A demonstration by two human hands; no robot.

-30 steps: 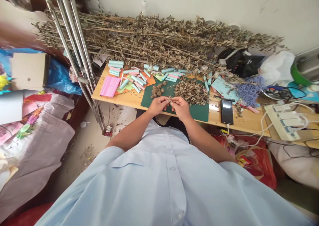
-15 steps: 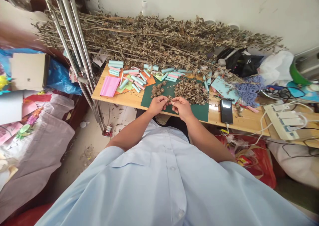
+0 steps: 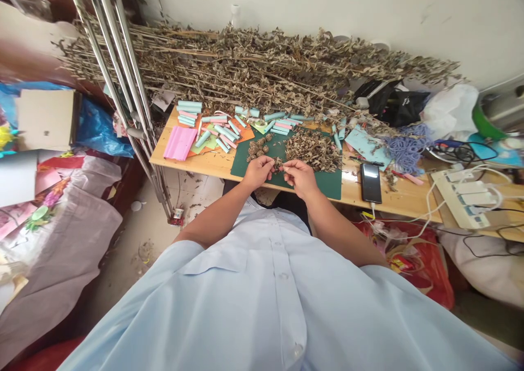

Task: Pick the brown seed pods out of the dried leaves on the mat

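Over the front of a dark green mat (image 3: 331, 188), my left hand (image 3: 259, 173) and my right hand (image 3: 301, 177) face each other with fingers pinched. A small tuft of dried leaves (image 3: 278, 163) sits between their fingertips, and both hands grip it. Just beyond my left hand lie several brown balls of rolled dried leaf (image 3: 257, 148). A loose heap of dried leaves (image 3: 313, 150) spreads over the mat behind my right hand. The undersides of the fingers are hidden.
Long dried leafy stalks (image 3: 245, 65) lie along the wall. Rolled paper tubes (image 3: 225, 131) and pink paper (image 3: 180, 143) are at left on the table. At right are a phone (image 3: 370, 183), blue yarn (image 3: 405, 147) and a power strip (image 3: 462, 199). Metal crutches (image 3: 123, 87) lean at the left end.
My hands stay almost in place at the tuft of dried leaves, with the fingertips slightly farther apart. The view has shifted very slightly.
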